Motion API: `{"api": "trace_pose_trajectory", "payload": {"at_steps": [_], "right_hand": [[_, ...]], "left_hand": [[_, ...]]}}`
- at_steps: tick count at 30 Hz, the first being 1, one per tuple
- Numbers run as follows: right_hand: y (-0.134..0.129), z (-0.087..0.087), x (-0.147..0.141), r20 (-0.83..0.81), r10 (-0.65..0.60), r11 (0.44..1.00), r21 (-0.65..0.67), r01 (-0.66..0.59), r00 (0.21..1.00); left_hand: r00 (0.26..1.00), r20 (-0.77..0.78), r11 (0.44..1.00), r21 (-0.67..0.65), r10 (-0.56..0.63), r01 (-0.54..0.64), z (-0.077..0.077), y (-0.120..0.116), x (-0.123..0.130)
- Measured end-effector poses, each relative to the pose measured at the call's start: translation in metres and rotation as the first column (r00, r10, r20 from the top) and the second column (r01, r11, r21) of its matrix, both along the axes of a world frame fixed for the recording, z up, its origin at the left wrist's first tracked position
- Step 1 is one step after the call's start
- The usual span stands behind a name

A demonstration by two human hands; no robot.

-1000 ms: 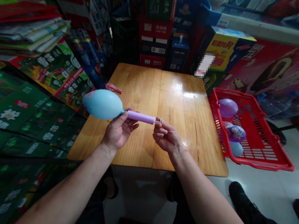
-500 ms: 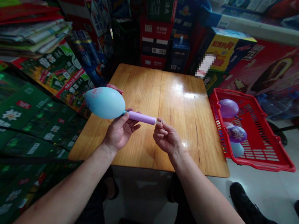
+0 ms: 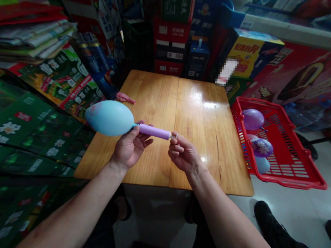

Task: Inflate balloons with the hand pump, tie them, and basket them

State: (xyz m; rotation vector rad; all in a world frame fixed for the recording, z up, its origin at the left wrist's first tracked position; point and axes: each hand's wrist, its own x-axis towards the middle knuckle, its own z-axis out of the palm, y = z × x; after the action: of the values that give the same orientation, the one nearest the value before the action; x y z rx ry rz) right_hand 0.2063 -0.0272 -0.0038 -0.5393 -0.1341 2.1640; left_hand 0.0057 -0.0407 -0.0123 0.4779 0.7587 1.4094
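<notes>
A light blue balloon [image 3: 110,117], part-filled and marked with a reddish print, sits on the nozzle end of a purple hand pump [image 3: 155,131]. My left hand [image 3: 130,146] is closed round that joint, thumb pressed on the balloon's neck and the pump's front end. At the pump's other end, my right hand [image 3: 182,151] pinches the small handle, which is close against the barrel. Both hands are held above the wooden table [image 3: 168,97]. A limp pink balloon [image 3: 125,98] lies on the table's left edge, behind the blue one.
To the right of the table is a red shopping basket [image 3: 294,152] holding several balloons, among them a purple balloon [image 3: 253,119]. Stacked green cartons [image 3: 36,127] crowd the left side. Boxes [image 3: 170,46] stand behind the table. Another person's shoe [image 3: 270,218] is on the floor at right.
The pump handle has gone slightly further into the barrel. The blue balloon has shifted left and a little down and looks somewhat bigger, leaving more of the pink balloon showing.
</notes>
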Motion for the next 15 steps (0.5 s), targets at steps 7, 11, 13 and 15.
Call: {"api": "trace_pose_trajectory", "payload": {"at_steps": [7,11,13,15], "right_hand": [[0.011,0.006,0.017,-0.034,0.009,0.998,-0.059,-0.011,0.999],[0.013,0.007,0.021,-0.016,-0.038,0.998,-0.044,0.037,0.999],[0.010,0.004,0.015,-0.012,-0.020,0.999,-0.040,0.020,1.000],[0.005,0.001,0.007,-0.018,0.007,0.999,-0.038,-0.008,1.000]], "left_hand": [[0.998,0.019,0.997,-0.049,0.056,-0.055,0.000,0.014,-0.013],[0.983,-0.008,0.983,0.015,0.183,-0.183,0.003,0.012,-0.019],[0.995,0.000,0.995,0.002,0.104,-0.104,0.000,0.006,-0.011],[0.999,0.021,0.999,-0.034,0.033,-0.032,-0.004,0.000,0.000]]}}
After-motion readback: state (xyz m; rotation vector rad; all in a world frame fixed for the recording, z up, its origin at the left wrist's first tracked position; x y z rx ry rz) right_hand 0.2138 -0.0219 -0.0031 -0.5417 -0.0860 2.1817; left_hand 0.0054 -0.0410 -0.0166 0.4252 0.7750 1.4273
